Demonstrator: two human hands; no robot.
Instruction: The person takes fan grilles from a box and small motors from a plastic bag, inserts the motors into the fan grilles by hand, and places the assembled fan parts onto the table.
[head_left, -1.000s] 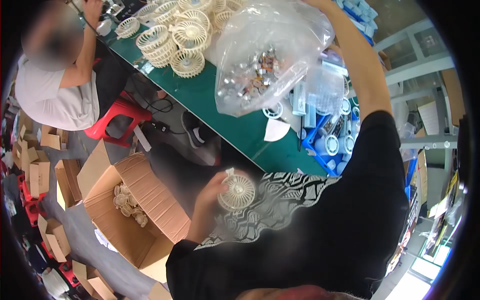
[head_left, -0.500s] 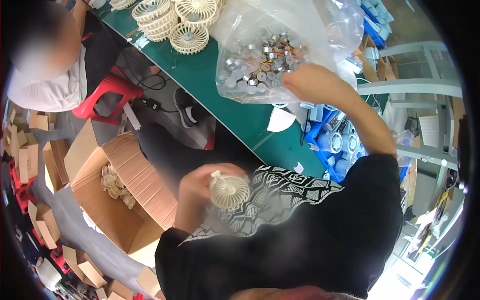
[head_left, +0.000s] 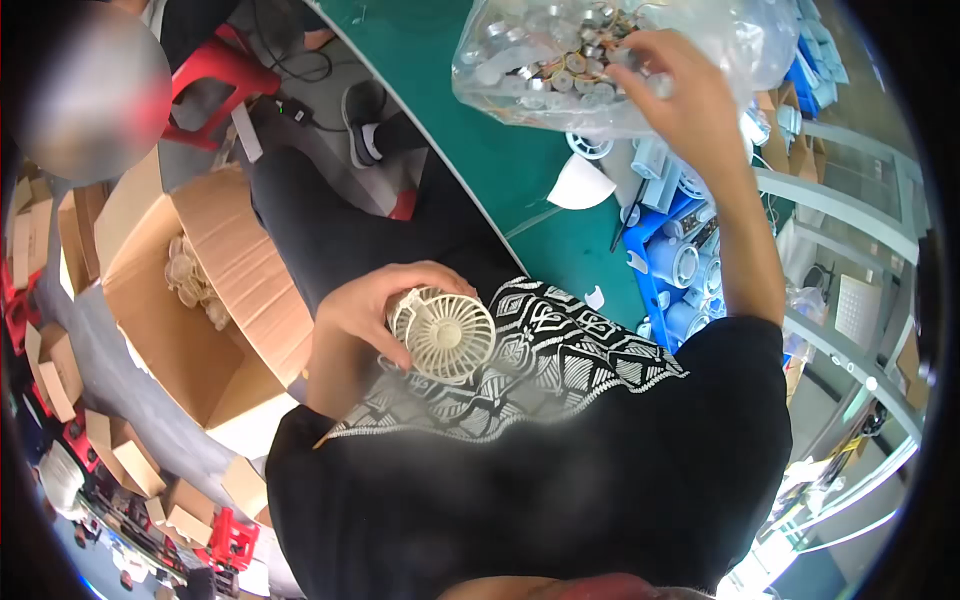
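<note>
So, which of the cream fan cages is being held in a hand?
The fan cage gripped by the left hand, in front of the torso; the other cages in view lie together inside the open cardboard box.

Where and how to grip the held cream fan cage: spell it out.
Take the fan cage by its outer rim, probably from the left, as the left hand does: it is round, slatted face towards the camera, so one hand can span its edge.

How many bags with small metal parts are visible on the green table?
1: the clear plastic bag, at the top of the view, by the right hand; others may be hidden.
</note>
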